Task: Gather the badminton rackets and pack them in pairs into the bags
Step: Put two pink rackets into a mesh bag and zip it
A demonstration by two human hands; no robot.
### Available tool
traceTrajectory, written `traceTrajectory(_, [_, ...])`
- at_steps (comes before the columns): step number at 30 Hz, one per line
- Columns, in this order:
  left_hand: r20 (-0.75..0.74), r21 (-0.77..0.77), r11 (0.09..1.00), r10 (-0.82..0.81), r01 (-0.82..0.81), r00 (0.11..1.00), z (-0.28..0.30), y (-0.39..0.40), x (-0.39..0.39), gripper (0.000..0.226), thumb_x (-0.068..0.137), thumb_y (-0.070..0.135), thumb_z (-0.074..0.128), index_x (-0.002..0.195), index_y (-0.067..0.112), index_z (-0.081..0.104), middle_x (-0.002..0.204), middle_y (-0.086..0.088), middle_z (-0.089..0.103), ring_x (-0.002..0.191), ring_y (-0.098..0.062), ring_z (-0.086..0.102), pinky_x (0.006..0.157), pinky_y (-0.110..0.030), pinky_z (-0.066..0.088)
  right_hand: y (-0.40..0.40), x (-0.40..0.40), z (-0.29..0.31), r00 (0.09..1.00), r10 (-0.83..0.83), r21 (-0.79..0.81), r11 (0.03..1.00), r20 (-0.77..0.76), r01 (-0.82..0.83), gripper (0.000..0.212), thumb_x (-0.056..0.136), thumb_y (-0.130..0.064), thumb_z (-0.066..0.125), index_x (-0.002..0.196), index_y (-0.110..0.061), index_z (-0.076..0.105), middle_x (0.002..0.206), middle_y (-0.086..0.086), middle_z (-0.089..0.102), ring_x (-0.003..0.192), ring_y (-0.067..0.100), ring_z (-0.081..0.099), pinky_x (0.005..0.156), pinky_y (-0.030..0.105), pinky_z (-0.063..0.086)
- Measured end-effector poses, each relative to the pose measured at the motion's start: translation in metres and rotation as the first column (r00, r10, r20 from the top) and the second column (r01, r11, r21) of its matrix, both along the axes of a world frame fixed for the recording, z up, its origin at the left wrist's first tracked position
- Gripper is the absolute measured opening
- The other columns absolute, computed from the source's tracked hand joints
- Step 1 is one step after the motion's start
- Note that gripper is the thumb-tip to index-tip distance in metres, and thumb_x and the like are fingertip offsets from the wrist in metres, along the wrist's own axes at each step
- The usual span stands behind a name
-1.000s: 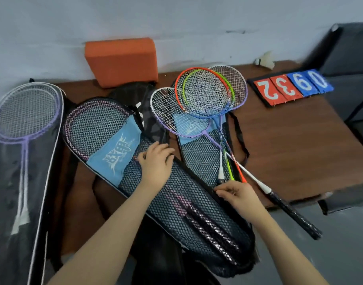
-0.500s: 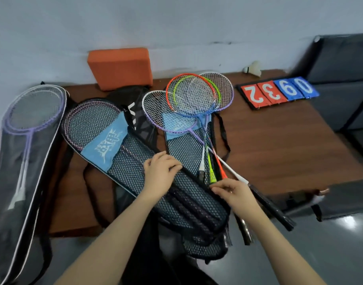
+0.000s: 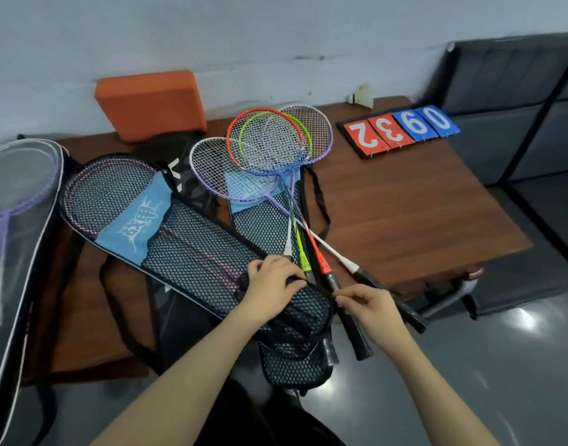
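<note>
a brown wooden table (image 3: 405, 214) is seen in front of a pale wall, with dark padded seats (image 3: 514, 101) at the right. at the far left edge a long black bag with a clear front (image 3: 15, 252) is laid, and a purple racket is visible inside it. across the middle of the table a black mesh bag (image 3: 192, 252) with a light blue patch is placed at a slant, its narrow end hanging over the near edge; a pair of pink-purple rackets is seen through the mesh. behind it a second mesh bag (image 3: 263, 226) is partly covered by the loose rackets (image 3: 270, 146), which are stacked with their heads overlapping: orange, green, blue and purple frames can be told, and their dark handles reach over the table edge. an orange block (image 3: 150, 104) is leaned against the wall. a score board (image 3: 401, 130) with the numbers 2, 3, 9, 0 is laid at the far right, and a white shuttlecock (image 3: 363, 96) is found behind it. the left hand (image 3: 273, 284) is curled over the upper edge of the slanted mesh bag near its narrow end and grips it. the right hand (image 3: 369, 307), just beside it, is closed in a pinch on the same edge; what small part is pinched cannot be told.
</note>
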State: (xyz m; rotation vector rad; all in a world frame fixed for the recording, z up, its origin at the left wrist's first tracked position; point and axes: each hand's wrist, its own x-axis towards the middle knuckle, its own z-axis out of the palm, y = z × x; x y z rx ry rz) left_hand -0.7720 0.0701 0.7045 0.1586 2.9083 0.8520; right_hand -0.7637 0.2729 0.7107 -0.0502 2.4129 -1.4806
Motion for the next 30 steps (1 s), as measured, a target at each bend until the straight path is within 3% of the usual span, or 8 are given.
traceTrajectory(5, [-0.111, 0.164, 0.973, 0.185, -0.165, 0.977, 0.006, 0.002, -0.016, 0.011, 0.086, 0.037, 0.061, 0.083, 0.031, 0.07, 0.09, 0.018, 0.06, 0.102, -0.006, 0.045, 0.082, -0.024, 0.011, 0.007, 0.008, -0.008, 0.997, -0.061, -0.03, 0.998, 0.042, 0.062, 0.014, 0.084, -0.005, 0.065, 0.08, -0.017, 0.072, 0.077, -0.001, 0.07, 0.071, 0.003, 0.063, 0.068, 0.014, 0.049])
traceTrajectory(10, [-0.13, 0.219, 0.964, 0.181, -0.15, 0.975, 0.004, 0.002, -0.028, 0.009, 0.083, 0.035, 0.064, 0.081, 0.03, 0.072, 0.085, 0.016, 0.063, 0.096, -0.009, 0.054, 0.091, -0.031, 0.021, 0.009, 0.019, -0.018, 0.993, -0.087, -0.044, 0.995, 0.077, 0.09, 0.014, 0.082, -0.006, 0.066, 0.075, -0.018, 0.071, 0.074, 0.0, 0.07, 0.071, 0.008, 0.064, 0.07, 0.02, 0.05])
traceTrajectory(13, [-0.126, 0.157, 0.978, 0.156, -0.136, 0.98, 0.001, 0.0, -0.026, 0.016, 0.087, 0.034, 0.059, 0.095, 0.027, 0.071, 0.103, 0.01, 0.064, 0.108, -0.014, 0.052, 0.098, -0.037, 0.026, 0.004, 0.014, -0.017, 0.996, -0.09, 0.028, 0.996, -0.02, 0.09, 0.013, 0.083, -0.007, 0.065, 0.078, -0.019, 0.068, 0.081, -0.001, 0.065, 0.071, 0.0, 0.059, 0.068, 0.013, 0.044])
traceTrajectory(16, [-0.043, 0.106, 0.984, 0.145, -0.14, 0.989, 0.002, -0.013, -0.015, 0.039, 0.091, 0.038, 0.052, 0.128, 0.025, 0.053, 0.139, 0.004, 0.044, 0.133, -0.019, 0.029, 0.108, -0.043, 0.017, -0.007, 0.005, -0.012, 0.977, -0.081, 0.073, 0.993, -0.195, 0.097, 0.012, 0.086, -0.008, 0.061, 0.091, -0.018, 0.064, 0.097, -0.004, 0.056, 0.086, 0.002, 0.055, 0.077, 0.013, 0.044])
traceTrajectory(19, [0.056, 0.004, 0.97, 0.244, -0.245, 0.968, -0.005, -0.038, 0.007, 0.055, 0.093, 0.044, 0.044, 0.142, 0.024, 0.031, 0.152, -0.001, 0.021, 0.139, -0.022, 0.012, 0.111, -0.045, 0.011, -0.029, -0.013, -0.011, 0.945, 0.041, 0.213, 0.976, -0.325, 0.031, 0.02, 0.086, -0.012, 0.061, 0.105, -0.017, 0.063, 0.105, -0.006, 0.057, 0.1, 0.011, 0.052, 0.087, 0.028, 0.04])
traceTrajectory(22, [0.114, -0.085, 0.87, 0.492, -0.485, 0.863, -0.011, -0.064, 0.029, 0.061, 0.092, 0.046, 0.044, 0.143, 0.018, 0.026, 0.152, -0.011, 0.016, 0.138, -0.03, 0.012, 0.111, -0.047, 0.013, -0.059, -0.033, -0.012, 0.938, 0.207, 0.403, 0.912, -0.277, -0.082, 0.033, 0.09, -0.023, 0.055, 0.123, -0.021, 0.054, 0.123, -0.003, 0.054, 0.117, 0.019, 0.046, 0.098, 0.044, 0.034])
traceTrajectory(26, [0.201, -0.17, 0.74, 0.673, -0.651, 0.712, -0.019, -0.093, 0.046, 0.073, 0.089, 0.048, 0.048, 0.144, 0.011, 0.019, 0.148, -0.02, 0.016, 0.135, -0.037, 0.018, 0.107, -0.049, 0.02, -0.097, -0.058, -0.011, 0.88, 0.408, 0.591, 0.782, -0.242, -0.199, 0.041, 0.094, -0.032, 0.046, 0.134, -0.025, 0.042, 0.129, -0.004, 0.05, 0.12, 0.02, 0.045, 0.096, 0.041, 0.028])
traceTrajectory(30, [0.299, -0.078, 0.774, 0.62, -0.628, 0.726, -0.026, -0.114, 0.043, 0.079, 0.088, 0.048, 0.051, 0.145, 0.008, 0.012, 0.146, -0.018, 0.025, 0.134, -0.034, 0.026, 0.106, -0.044, 0.027, -0.134, -0.082, -0.008, 0.825, 0.509, 0.629, 0.732, -0.247, -0.263, 0.04, 0.092, -0.028, 0.048, 0.132, -0.024, 0.043, 0.122, -0.001, 0.054, 0.118, 0.021, 0.047, 0.094, 0.038, 0.028])
